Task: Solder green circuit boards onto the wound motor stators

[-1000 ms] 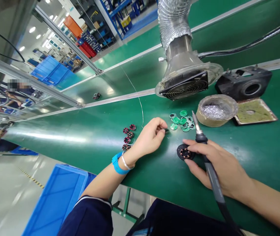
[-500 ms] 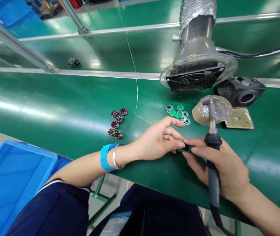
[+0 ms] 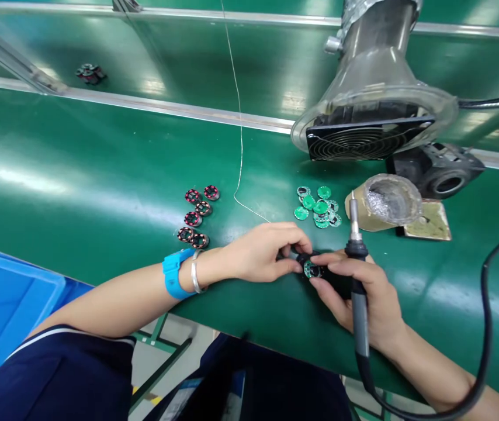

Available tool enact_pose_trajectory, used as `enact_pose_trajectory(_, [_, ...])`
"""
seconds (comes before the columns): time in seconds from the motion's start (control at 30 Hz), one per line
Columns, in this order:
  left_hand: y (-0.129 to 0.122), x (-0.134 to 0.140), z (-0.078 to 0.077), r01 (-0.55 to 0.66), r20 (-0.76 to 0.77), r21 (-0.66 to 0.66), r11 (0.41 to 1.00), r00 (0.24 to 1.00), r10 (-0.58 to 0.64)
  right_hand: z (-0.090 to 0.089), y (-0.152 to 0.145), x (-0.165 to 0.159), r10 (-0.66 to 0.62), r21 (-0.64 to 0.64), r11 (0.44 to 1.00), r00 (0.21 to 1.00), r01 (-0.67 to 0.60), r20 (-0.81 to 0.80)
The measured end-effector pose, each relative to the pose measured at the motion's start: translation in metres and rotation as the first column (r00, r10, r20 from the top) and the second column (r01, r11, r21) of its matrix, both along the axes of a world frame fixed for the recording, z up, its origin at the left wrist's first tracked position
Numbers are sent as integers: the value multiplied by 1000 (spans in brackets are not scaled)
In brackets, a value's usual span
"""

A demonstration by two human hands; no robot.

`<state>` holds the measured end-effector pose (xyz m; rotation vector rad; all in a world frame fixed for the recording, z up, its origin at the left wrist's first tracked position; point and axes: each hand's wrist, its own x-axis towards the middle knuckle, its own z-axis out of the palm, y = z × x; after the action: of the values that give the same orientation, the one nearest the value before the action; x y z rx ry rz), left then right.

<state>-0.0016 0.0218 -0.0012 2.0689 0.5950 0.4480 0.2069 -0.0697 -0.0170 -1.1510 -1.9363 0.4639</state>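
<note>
The small round part [image 3: 312, 268] sits between the two hands, either on the green bench [image 3: 135, 158] or just above it — which of the two cannot be told. It is dark, nearly black, around its outside, and the face turned toward the camera shows a green ring flecked with pale spots around a black middle. Fingers cover some of its edge, so the full outline is hidden, and its finer marks are too small to make out. The left hand [image 3: 260, 255] is closed in at its left side, thumb and fingertips pinching the dark rim. The right hand [image 3: 374, 295] grips the opposite side between thumb and fingers, and also holds a soldering iron [image 3: 360, 313] with a grey-and-black handle, its metal tip pointing away from the person and apart from the part. Beyond the hands lies a loose cluster of flat discs [image 3: 321, 207], some plain bright green, others with pale dotted rims and dark centres — much like the part's own face. A thin wire [image 3: 241, 153] runs across the bench as far as the left hand, and left of it stand six short ring-shaped pieces [image 3: 194, 223] with pink or copper-coloured segments.
</note>
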Motion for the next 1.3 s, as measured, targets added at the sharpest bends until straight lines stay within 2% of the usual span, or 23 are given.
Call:
enact_pose_trajectory(0.17, [-11,7,-7,-33,-24,83,996,999,35,1,0,3,-9,59,998,999,6,41])
enact_pose_trajectory(0.27, [-21,12,-12,-127,-31,94,987,991,130,4,1,5,21,102,994,996,-30,85])
enact_pose_trajectory(0.4, [-33,14,-15,-222,-103,206,953,964,247,4,3,9,69,85,993,992,-78,102])
enact_pose_trajectory(0.47, [-34,11,-14,-198,-100,227,954,969,225,3,3,10,76,86,993,993,-84,86])
enact_pose_trajectory(0.63, [-23,-3,-6,-73,38,151,986,997,68,2,2,12,82,80,993,995,-86,48])
enact_pose_trajectory(0.77, [-18,-7,-5,-10,93,177,984,996,-7,3,3,11,79,102,991,996,-84,52])
enact_pose_trajectory(0.93, [-20,0,-8,-23,84,136,990,996,12,5,6,7,72,148,986,995,-81,69])
enact_pose_trajectory(1.13, [-22,3,-8,-62,86,102,993,995,53,10,-5,5,42,216,975,997,-55,65])
enact_pose_trajectory(1.3, [-20,1,-8,-42,91,88,995,995,34,6,-8,2,74,197,977,995,-84,60])
